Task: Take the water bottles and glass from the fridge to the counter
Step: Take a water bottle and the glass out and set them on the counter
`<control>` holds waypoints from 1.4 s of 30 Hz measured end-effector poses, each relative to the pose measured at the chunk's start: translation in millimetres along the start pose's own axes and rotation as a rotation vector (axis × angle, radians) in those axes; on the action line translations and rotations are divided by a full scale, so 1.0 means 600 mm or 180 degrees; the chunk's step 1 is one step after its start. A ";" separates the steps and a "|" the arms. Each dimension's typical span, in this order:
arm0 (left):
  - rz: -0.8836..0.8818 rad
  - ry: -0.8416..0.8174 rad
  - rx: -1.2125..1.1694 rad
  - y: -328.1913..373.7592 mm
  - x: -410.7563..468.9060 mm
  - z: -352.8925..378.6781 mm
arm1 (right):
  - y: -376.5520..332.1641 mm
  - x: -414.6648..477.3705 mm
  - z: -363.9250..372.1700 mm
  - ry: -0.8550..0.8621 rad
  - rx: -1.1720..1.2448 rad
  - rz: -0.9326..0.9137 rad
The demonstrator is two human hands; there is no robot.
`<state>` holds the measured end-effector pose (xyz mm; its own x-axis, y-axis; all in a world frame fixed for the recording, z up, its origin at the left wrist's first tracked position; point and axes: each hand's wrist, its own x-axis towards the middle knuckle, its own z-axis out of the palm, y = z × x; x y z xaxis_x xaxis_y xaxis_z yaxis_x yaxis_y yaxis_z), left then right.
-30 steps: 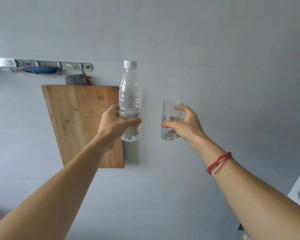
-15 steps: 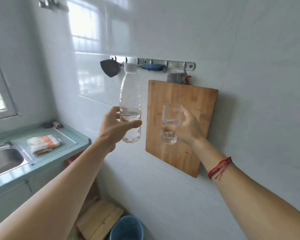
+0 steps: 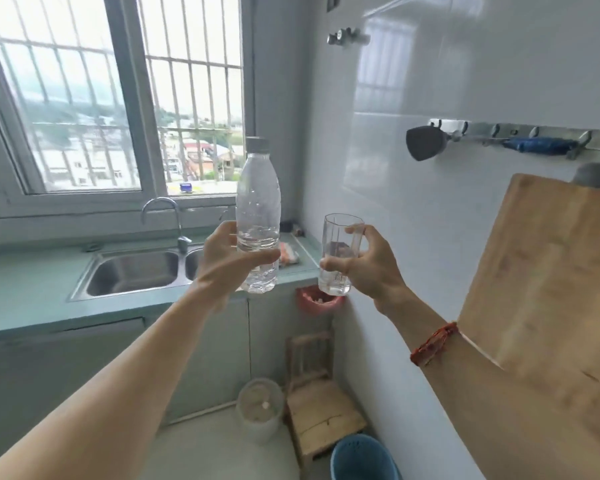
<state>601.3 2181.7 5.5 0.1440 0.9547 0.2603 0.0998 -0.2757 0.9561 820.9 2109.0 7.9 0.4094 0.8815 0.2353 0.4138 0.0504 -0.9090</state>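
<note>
My left hand [image 3: 227,263] grips a clear plastic water bottle [image 3: 257,199] with a grey cap, held upright in the air and partly filled. My right hand [image 3: 368,266] holds a clear drinking glass [image 3: 338,251] upright beside it, a short gap between the two. Both are held out in front of me, above the right end of the teal counter [image 3: 25,292]. The fridge is out of view.
A double steel sink [image 3: 132,271] with a tap sits in the counter under a barred window. A wooden cutting board [image 3: 548,292] hangs on the tiled wall at right, below a hook rail. On the floor stand a small wooden stool [image 3: 321,403], a white bin and a blue bucket [image 3: 361,459].
My view has swung left from the tiled wall to the counter, sink and window. Both hands keep the same hold on the bottle and the glass.
</note>
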 end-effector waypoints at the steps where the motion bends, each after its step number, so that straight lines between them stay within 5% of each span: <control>1: -0.0010 0.0076 0.0024 -0.007 -0.001 -0.030 | -0.008 0.001 0.028 -0.0065 0.0011 -0.0047; 19: -0.0330 0.1454 0.0337 -0.077 -0.088 -0.409 | -0.116 -0.029 0.422 -0.1298 0.0423 -0.0411; 42: -0.0500 0.2527 0.0529 -0.122 -0.136 -0.474 | -0.120 -0.004 0.572 -0.2355 0.0537 -0.0655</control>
<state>302.4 2155.9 -47.1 -0.6161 0.7612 0.2027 0.2141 -0.0858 0.9730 511.1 2264.6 -45.2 -0.3345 0.9273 0.1681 0.2694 0.2650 -0.9259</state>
